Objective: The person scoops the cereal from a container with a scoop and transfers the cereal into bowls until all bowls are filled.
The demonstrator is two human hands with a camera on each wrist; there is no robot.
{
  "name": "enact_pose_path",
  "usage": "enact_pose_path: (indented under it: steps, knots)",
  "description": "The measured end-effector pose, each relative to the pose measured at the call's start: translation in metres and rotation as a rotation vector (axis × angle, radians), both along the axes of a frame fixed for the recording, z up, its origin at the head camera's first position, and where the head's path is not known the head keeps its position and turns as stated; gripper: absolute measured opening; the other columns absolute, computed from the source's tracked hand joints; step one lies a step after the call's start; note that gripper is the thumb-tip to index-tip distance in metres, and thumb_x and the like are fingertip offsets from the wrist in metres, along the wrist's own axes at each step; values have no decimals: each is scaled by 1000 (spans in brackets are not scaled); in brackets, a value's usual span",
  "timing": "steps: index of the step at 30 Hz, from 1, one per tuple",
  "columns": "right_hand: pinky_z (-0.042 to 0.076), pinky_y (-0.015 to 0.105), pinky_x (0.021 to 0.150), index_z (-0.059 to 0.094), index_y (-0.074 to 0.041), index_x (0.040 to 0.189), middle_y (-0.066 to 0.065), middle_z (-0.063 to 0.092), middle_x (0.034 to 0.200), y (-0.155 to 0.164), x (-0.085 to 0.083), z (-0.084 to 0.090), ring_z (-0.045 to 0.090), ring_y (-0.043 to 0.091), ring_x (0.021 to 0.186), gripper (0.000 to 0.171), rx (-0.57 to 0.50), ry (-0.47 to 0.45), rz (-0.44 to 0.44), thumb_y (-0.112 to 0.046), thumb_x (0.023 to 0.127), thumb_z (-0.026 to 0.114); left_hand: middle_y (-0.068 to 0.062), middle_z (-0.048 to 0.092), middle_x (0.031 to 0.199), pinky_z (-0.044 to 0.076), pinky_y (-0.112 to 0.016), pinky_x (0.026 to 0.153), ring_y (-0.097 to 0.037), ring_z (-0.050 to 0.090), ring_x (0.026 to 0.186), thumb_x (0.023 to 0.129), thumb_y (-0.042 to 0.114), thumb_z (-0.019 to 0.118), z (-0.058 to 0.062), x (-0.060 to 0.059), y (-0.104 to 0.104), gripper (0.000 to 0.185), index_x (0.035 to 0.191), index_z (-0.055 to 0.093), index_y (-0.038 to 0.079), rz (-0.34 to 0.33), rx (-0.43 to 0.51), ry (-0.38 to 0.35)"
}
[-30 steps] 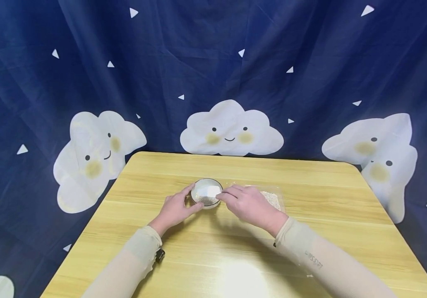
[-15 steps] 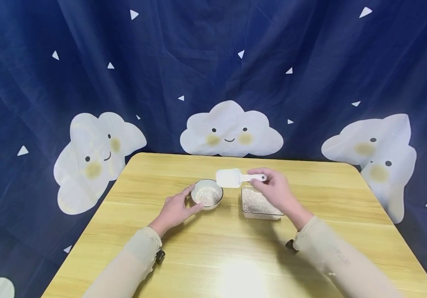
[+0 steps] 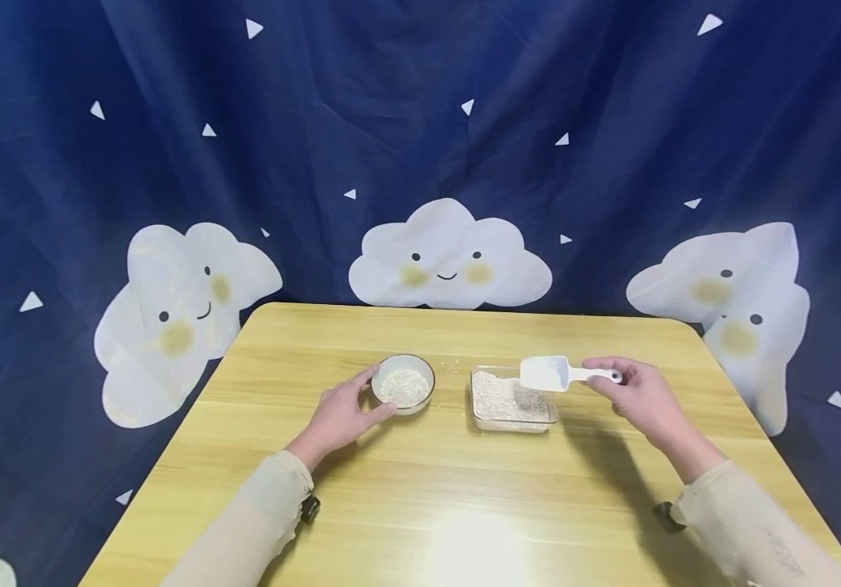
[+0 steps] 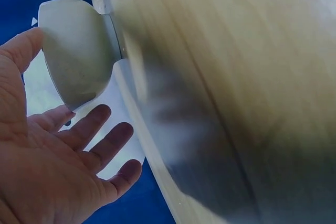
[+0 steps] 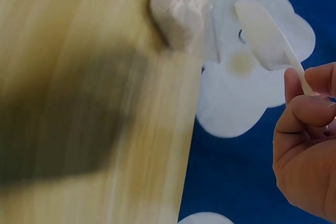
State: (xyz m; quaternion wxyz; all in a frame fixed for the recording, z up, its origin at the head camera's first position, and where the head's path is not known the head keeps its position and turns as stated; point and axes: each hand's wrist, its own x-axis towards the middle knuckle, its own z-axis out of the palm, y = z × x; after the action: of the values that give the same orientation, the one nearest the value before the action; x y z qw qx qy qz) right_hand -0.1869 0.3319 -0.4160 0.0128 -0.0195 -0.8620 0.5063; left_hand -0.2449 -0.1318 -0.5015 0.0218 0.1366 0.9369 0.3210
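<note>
Near the table's (image 3: pixel 464 522) middle, the left hand (image 3: pixel 340 417) cups a partly filled bowl (image 3: pixel 402 384) with relaxed fingers, while the right hand (image 3: pixel 644 399) pinches an empty-looking scoop (image 3: pixel 547 373) above the still grain-laden tray (image 3: pixel 510 400), suggesting scooping is underway.

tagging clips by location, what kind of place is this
Probably a staged indoor recording corner, not a real kitchen: a dark blue cloud-print cloth hangs as a backdrop behind a small wooden table, which holds only a bowl and a clear tray of grain.
</note>
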Motion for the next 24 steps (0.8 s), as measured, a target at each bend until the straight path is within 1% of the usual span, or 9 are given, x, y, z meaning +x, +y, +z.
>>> enact_pose_path:
  steps: [3, 8, 12, 15, 19, 22, 24]
  knots:
    - [38, 25, 43, 67, 3, 137, -14, 59, 70, 9, 4, -2, 42, 4, 51, 42, 48, -13, -6, -21, 103, 70, -17, 52, 164, 29, -70, 126, -46, 48, 150, 94, 60, 74, 1, 0, -1, 90, 165, 42, 15, -4, -5, 5]
    - [38, 26, 43, 70, 0, 135, -11, 52, 66, 14, 6, -3, 42, 5, 51, 39, 128, -19, -6, -23, 103, 70, -18, 51, 164, 28, -69, 127, -46, 47, 151, 93, 59, 76, 2, -1, -1, 90, 164, 44, 13, -12, -1, 13]
    - [38, 25, 45, 71, 0, 132, -10, 50, 65, 12, 6, -4, 43, 5, 52, 37, 149, -26, 2, -20, 101, 71, -18, 51, 164, 27, -68, 128, -46, 46, 151, 93, 58, 77, 2, -1, 0, 90, 163, 45, 12, -11, -2, 34]
    - [39, 24, 45, 71, 1, 132, -10, 51, 67, 10, 5, -6, 43, 5, 53, 37, 140, -31, 12, -18, 100, 72, -17, 50, 165, 27, -67, 128, -44, 44, 152, 92, 56, 78, 4, 0, 1, 89, 162, 46, 12, -4, -7, 70]
    - [39, 25, 45, 71, 1, 132, -9, 51, 67, 6, 4, -9, 43, 5, 53, 37, 141, -39, 17, -19, 101, 71, -15, 52, 164, 28, -67, 126, -42, 43, 151, 91, 52, 80, 10, 4, 6, 86, 160, 49, 11, -6, 9, 151]
    - [38, 26, 45, 72, -2, 132, -7, 51, 67, 2, 2, -9, 43, 6, 53, 36, 171, -38, 10, -21, 101, 70, -13, 55, 161, 31, -65, 125, -40, 46, 148, 90, 49, 82, 18, 7, 14, 82, 158, 52, 12, -36, 35, 217]
    - [38, 26, 45, 73, -4, 131, -6, 50, 66, -1, 0, -9, 42, 7, 53, 35, 198, -31, 6, -22, 100, 70, -10, 57, 159, 33, -62, 124, -37, 47, 146, 89, 48, 83, 22, 9, 22, 81, 157, 54, 14, -68, 55, 243]
